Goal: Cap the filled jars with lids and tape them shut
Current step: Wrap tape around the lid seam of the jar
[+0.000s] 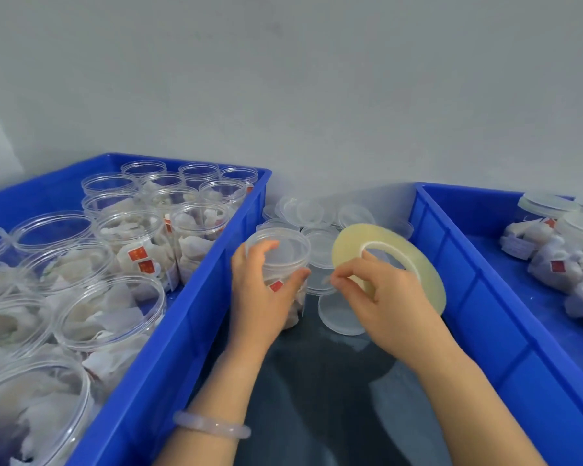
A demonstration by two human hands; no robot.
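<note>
A pale grey plaster wall (317,79) filled the view from ten to two o'clock. Below it lay the dark glossy table (317,381). At eight o'clock, a large blue plastic crate (169,348) held open clear plastic jars of white sachets (128,237). At four o'clock, a second blue plastic crate (468,280) held lidded clear jars (546,210). Loose translucent round lids (303,210) lay on the table between the crates, against the wall. At centre, the left hand (260,297) curled round a capped clear jar (280,247) standing on the table. Just beside it at three o'clock, the right hand (384,297) pinched a yellowish roll of clear tape (347,240). A pale pink bangle (212,425) circled the left wrist.
</note>
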